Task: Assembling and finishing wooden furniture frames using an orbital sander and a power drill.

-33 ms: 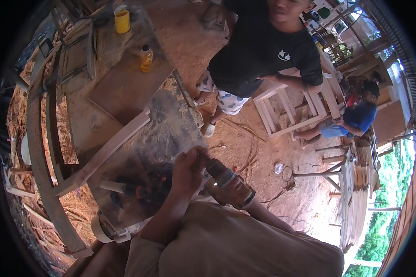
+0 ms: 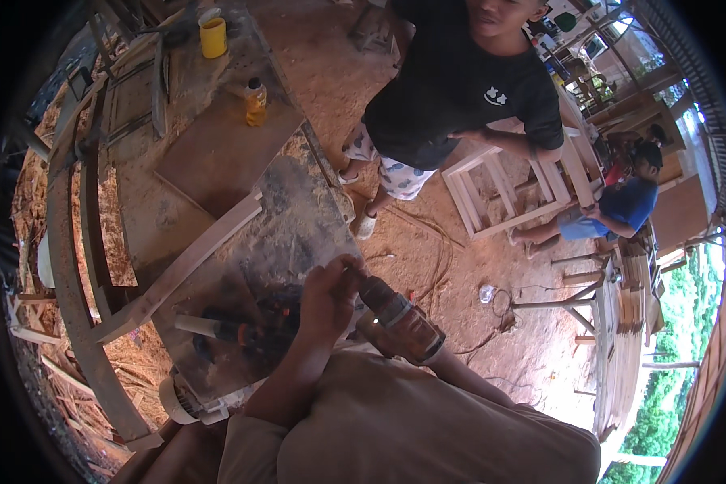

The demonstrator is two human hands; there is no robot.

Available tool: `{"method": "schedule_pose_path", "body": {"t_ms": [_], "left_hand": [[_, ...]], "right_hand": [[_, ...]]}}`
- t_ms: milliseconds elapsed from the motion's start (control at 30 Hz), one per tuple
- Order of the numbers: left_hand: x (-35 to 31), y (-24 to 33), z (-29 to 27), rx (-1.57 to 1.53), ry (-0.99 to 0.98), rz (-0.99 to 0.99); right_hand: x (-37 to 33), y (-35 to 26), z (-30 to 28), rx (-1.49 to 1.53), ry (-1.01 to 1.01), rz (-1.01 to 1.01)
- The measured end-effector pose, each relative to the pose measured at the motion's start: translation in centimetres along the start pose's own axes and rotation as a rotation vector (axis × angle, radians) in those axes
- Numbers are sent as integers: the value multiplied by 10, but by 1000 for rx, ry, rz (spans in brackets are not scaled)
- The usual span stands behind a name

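Note:
A dark power drill [image 2: 407, 327] with a brownish label is held in front of my chest, its narrow front end pointing up and left. Closed fingers of my left hand [image 2: 331, 292] meet at that front end; whatever small part they pinch is hidden. My right forearm [image 2: 480, 383] reaches up behind the drill. My right hand [image 2: 377, 335] grips it from below, mostly covered by the body of the drill. Just left of my hands, dark and orange tools [image 2: 246, 332] lie on the dusty workbench [image 2: 298, 206].
A wooden strip [image 2: 194, 254] crosses the bench. Farther back are a brown board [image 2: 226, 153], a bottle of yellow liquid [image 2: 256, 105] and a yellow container [image 2: 213, 39]. A person in black [image 2: 460, 97] stands opposite, near a wooden frame [image 2: 508, 189]. Another in blue [image 2: 629, 206] works at right.

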State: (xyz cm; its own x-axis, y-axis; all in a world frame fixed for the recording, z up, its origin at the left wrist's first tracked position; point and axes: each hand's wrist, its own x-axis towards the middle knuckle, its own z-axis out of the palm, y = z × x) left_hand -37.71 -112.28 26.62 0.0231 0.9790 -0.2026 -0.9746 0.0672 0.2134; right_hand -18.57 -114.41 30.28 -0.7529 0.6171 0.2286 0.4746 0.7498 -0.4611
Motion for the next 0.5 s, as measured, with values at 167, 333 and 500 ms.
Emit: {"method": "schedule_pose_path", "body": {"t_ms": [167, 333, 500], "left_hand": [[0, 4, 5, 85, 51, -26], [-3, 58, -31, 611, 159, 492], [-62, 164, -103, 1475, 618, 768]], "right_hand": [[-3, 7, 7, -107, -11, -27], [-28, 26, 14, -177, -27, -41], [-24, 36, -3, -351, 126, -97]]}}
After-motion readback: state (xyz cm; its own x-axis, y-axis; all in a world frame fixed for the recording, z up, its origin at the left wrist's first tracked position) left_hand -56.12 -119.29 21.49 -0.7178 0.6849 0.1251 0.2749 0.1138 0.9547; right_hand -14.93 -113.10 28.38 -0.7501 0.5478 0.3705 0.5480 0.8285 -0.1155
